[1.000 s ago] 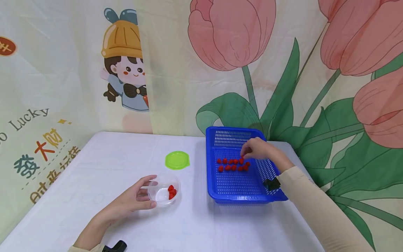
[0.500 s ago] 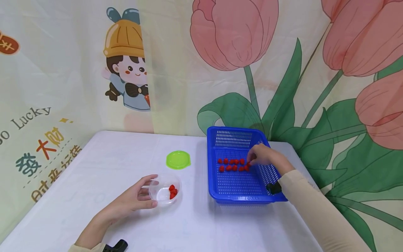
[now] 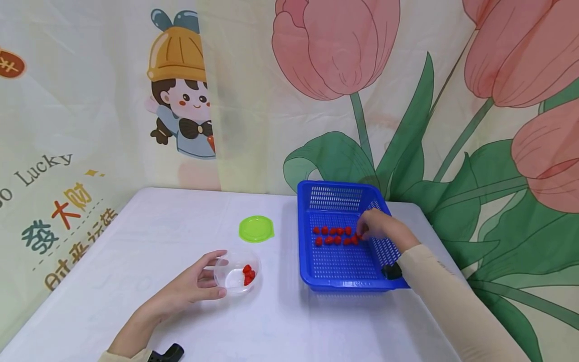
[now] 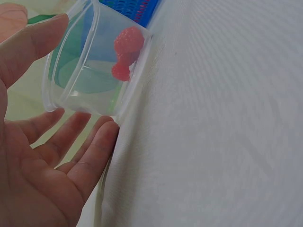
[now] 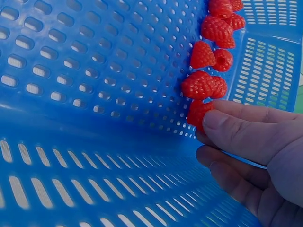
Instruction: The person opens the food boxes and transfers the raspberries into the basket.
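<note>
My left hand (image 3: 192, 284) holds a clear plastic tub (image 3: 231, 280) upright on the table, thumb on one side and fingers round the other. A few red raspberries (image 4: 127, 45) lie inside the tub against its far side. To the right, my right hand (image 3: 380, 225) reaches into a blue plastic basket (image 3: 334, 276). Its thumb and forefinger pinch a raspberry (image 5: 198, 113) at the near end of the rows, as the right wrist view shows. Several more raspberries (image 3: 328, 241) lie in two rows on the basket floor.
A bright green lid (image 3: 256, 229) lies flat behind the tub, left of the basket. White cloth covers the table (image 3: 271, 327). A printed curtain (image 3: 253, 100) with tulips hangs behind the table's back edge. The basket has raised, slotted walls.
My right hand has moved slightly right and down within the basket, to the right end of the raspberry rows. The left hand and tub stay in place.
</note>
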Available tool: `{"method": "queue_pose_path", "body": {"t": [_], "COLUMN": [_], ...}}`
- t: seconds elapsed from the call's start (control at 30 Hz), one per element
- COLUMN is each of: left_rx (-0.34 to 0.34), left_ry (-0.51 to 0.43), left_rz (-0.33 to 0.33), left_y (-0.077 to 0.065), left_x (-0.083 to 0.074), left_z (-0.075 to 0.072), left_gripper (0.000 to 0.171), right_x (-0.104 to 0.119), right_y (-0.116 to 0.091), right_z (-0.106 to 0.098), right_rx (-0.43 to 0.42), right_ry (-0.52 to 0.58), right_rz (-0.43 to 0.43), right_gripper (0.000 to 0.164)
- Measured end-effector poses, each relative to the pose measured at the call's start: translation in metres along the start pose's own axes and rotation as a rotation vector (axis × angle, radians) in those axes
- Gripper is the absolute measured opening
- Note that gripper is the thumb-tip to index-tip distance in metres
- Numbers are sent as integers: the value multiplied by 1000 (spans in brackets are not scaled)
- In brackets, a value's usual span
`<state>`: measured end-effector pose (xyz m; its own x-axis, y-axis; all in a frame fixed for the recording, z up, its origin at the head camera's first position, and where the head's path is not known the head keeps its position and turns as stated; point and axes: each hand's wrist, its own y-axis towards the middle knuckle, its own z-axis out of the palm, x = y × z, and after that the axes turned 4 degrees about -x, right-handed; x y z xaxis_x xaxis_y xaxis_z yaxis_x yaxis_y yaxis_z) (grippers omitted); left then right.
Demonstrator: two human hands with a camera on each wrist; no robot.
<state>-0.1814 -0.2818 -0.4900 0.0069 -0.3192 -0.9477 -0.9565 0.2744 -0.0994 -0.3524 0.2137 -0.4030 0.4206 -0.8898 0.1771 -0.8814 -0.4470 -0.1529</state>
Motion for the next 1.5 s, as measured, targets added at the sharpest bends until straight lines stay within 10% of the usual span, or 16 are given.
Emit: {"method": "queue_pose_path", "body": {"t": [0.7,0.97,1.5], "left_rx": [-4,0,-1], "left_ry": [20,10,14], "left_rz": [5,16,21], "left_y": [0,1,2], "left_x": [-1,-1,0], "left_z": [1,1,0], "left_gripper": [94,94,95], "right_x": [1,8,118], "right_y": [0,-7,-16], "right_z": [2,-22,-53], "right_rx": [11,-80,-216], "right_ry": [-32,-23,112], "right_rz": [2,-129,-404], "right_gripper": [12,10,24]}}
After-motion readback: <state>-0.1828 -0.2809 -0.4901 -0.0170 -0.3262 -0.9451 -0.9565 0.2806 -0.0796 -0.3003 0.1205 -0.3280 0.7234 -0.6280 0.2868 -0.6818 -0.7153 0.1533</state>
